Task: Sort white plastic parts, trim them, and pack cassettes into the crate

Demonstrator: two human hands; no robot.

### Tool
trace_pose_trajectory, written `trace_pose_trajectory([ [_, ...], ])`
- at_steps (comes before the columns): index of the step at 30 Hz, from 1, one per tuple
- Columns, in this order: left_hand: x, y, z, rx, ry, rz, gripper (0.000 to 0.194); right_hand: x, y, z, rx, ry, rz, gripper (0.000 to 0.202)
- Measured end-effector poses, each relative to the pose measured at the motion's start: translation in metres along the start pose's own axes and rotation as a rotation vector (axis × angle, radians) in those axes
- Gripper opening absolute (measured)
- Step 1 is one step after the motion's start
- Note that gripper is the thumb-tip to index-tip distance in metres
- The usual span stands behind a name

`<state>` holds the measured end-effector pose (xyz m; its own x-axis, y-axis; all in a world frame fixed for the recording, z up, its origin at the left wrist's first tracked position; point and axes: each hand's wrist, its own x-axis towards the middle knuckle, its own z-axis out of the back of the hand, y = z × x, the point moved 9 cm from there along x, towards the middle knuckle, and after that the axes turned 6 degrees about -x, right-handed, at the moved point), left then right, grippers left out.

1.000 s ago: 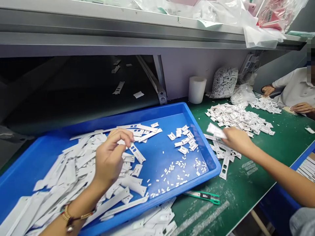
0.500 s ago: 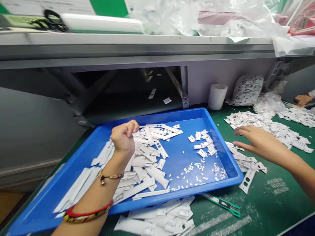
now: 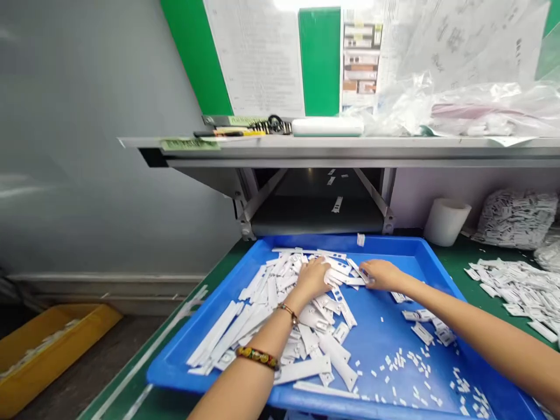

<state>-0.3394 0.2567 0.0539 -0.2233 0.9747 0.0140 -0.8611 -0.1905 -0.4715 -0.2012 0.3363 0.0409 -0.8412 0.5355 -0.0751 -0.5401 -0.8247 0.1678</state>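
Note:
A heap of white plastic strips (image 3: 301,344), several with dark rectangular holes, fills the left and middle of the blue tray (image 3: 420,248). On the upper part of that heap is my left hand (image 3: 312,279), its fingers curled around white strips; its fingertips are partly hidden among them. Just to its right, my right hand (image 3: 382,275) pinches the end of a white strip (image 3: 359,270) above the tray. Small white rectangular pieces (image 3: 422,333) lie below my right forearm, with tiny white bits (image 3: 402,361) scattered nearer the front.
A dark conveyor belt (image 3: 315,216) ends behind the tray, under a shelf (image 3: 306,153). Right of the tray stand a white roll (image 3: 446,221) and a clear bag of white parts (image 3: 516,219), with a loose pile (image 3: 520,289) before them. A yellow bin (image 3: 61,344) is low at left.
My view has swung left and up. My right hand has moved from the table right of the tray to the heap inside it. My left hand, a fist above the tray before, is down on the strips.

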Motion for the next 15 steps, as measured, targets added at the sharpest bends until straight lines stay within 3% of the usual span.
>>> trace_pose_trajectory([
  [3, -0.001, 0.000, 0.015, 0.017, -0.038, 0.029, 0.013, -0.009, -0.004, 0.005, 0.116, 0.017, -0.015, 0.035],
  [6, -0.001, 0.003, 0.034, -0.030, -0.159, 0.075, 0.011, -0.012, -0.013, 0.022, 0.298, -0.053, -0.028, 0.021],
  [8, -0.001, 0.001, 0.043, -0.098, -0.237, 0.054, 0.010, -0.012, -0.020, 0.031, 0.445, -0.089, -0.025, 0.024],
  [10, 0.000, -0.006, 0.044, -0.193, -0.266, -0.024, 0.011, -0.011, -0.022, 0.033, 0.595, -0.089, -0.002, 0.033],
  [15, 0.003, -0.029, 0.031, -0.440, -0.188, -0.249, 0.017, -0.014, -0.008, 0.033, 0.865, -0.030, 0.100, 0.049],
])
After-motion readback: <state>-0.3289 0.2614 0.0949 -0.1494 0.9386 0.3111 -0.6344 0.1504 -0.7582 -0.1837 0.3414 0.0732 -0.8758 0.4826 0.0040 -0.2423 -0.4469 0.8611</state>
